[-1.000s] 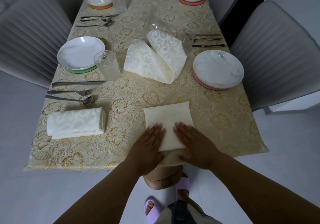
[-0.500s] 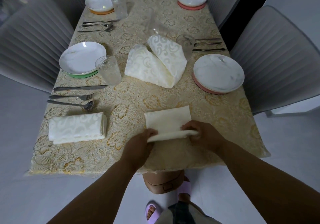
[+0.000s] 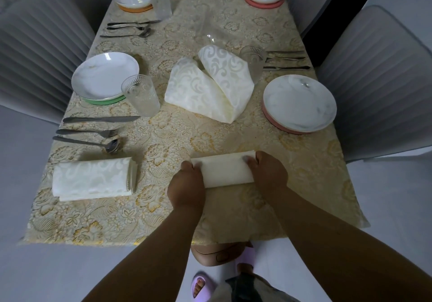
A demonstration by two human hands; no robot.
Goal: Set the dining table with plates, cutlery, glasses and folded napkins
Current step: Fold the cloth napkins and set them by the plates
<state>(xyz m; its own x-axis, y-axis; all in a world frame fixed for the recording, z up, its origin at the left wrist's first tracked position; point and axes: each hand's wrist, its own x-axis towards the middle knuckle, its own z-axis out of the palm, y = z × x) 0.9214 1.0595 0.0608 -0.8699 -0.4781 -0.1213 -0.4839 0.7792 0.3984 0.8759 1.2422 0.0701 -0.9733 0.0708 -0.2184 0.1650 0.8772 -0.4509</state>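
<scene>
the napkin-folding step is in hand — the left hand (image 3: 187, 184) and right hand (image 3: 268, 173) each grip an end of the cream napkin (image 3: 225, 169) at the near table edge — next it likely needs pressing flat and placing by the right plate (image 3: 299, 102).

Single head-worn wide-angle view, looking forward and steeply down along the table (image 3: 163, 219) from its near short end. Close to the near edge, both forearms entering from the bottom; far place settings small near the top. Chairs (image 3: 378, 79) bowed at both sides by lens distortion.
</scene>
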